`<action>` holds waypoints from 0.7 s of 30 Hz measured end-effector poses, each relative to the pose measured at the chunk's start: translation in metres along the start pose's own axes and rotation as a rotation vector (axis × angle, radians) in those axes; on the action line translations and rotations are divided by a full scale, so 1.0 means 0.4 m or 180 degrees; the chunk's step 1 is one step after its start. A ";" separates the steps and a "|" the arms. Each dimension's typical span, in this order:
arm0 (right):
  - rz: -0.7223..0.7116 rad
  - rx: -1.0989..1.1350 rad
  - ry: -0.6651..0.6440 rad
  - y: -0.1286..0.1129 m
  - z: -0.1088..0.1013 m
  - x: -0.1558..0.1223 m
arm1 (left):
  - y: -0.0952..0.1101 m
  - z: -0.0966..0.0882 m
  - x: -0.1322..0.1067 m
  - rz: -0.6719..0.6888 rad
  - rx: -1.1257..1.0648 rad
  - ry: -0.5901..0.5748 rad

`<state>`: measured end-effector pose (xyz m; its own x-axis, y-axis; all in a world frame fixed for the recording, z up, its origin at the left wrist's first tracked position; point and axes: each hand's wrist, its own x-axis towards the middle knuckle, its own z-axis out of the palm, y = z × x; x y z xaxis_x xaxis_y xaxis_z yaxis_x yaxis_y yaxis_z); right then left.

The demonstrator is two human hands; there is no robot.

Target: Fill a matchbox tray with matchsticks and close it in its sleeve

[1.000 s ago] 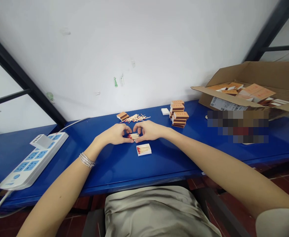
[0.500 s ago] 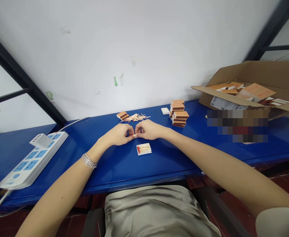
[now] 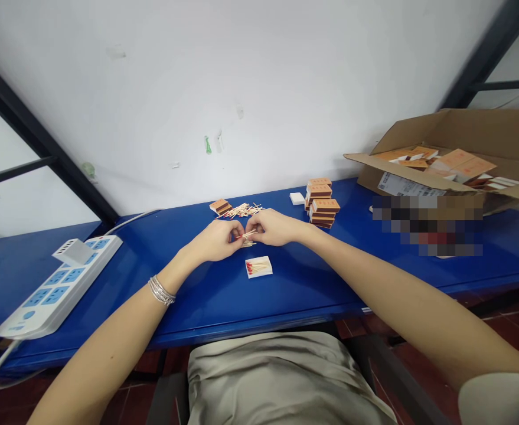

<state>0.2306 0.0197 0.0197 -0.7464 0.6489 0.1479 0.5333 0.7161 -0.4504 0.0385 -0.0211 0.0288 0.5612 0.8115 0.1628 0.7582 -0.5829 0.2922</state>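
Observation:
My left hand (image 3: 221, 240) is closed in a pinch on a few matches (image 3: 250, 235) with red heads and pale sticks. Close beside it, my right hand (image 3: 271, 227) has its fingertips closed at the other end of the same matches. More loose matches (image 3: 248, 243) show just beneath the fingers, partly hidden. Nearer to me on the blue table lies a white matchbox tray (image 3: 265, 274), with matches lying in it and their red heads to the left. Behind my hands is a loose match pile (image 3: 241, 211).
Orange-and-brown matchboxes (image 3: 221, 206) sit left of the pile. More matchboxes (image 3: 325, 206) are stacked at the right, beside a white tray (image 3: 297, 199). A cardboard box (image 3: 374, 169) of matchboxes stands far right. A power strip (image 3: 59, 289) lies on the left.
The matches between my hands have come into clearer view, and loose matches now show below them. My right hand has shifted slightly up and to the right. The tray has stayed put.

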 end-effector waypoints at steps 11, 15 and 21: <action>0.0129 0.0123 -0.0441 -0.014 -0.033 -0.020 | 0.011 0.003 -0.001 -0.0035 -0.0682 -0.0147; 0.0144 0.0468 -0.0842 -0.028 -0.056 -0.034 | 0.027 -0.017 -0.008 -0.0121 -0.0774 -0.0400; 0.0170 0.0870 -0.1396 -0.025 -0.084 -0.045 | 0.055 -0.042 -0.025 -0.0075 -0.0766 -0.0947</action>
<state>0.2522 0.0095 0.0509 -0.8488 0.4719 -0.2383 0.4956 0.5535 -0.6693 0.0441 -0.0413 0.0495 0.6432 0.7567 -0.1169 0.6922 -0.5093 0.5114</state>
